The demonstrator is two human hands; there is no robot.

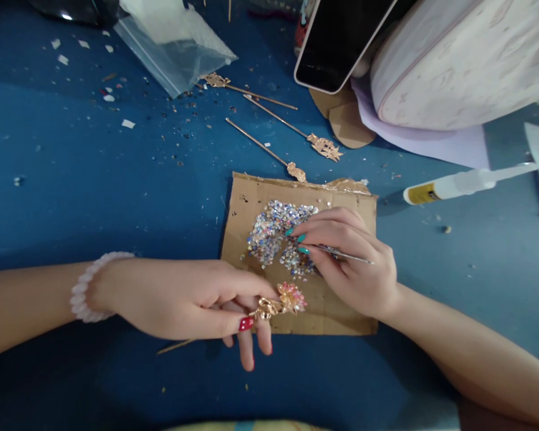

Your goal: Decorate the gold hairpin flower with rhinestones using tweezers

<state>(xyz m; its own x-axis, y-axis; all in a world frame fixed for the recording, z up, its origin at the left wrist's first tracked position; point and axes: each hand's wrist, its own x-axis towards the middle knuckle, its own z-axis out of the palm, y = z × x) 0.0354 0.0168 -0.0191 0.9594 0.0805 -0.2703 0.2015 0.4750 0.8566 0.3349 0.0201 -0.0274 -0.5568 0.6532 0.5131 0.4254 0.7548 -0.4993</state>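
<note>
My left hand (179, 299), with a beaded bracelet at the wrist, pinches a gold hairpin (267, 307) between thumb and fingers. Its flower head (291, 297) carries pink and yellowish stones and points right. A thin gold stem shows below the wrist side of the hand. My right hand (350, 254) is closed on slim metal tweezers (341, 254), whose tips are hidden by the fingers. Those fingertips are at a pile of small shiny rhinestones (269, 233), mostly blue, white and clear. Under the pile lies a flat piece of cardboard (341, 317).
Beyond the cardboard lie several gold hairpins (324, 146). A glue bottle (449, 184) with a long nozzle rests at right. Farther back are a phone (341, 42), a pale pouch (467, 66) and a plastic bag (175, 48). Small chips litter the blue table (94, 197).
</note>
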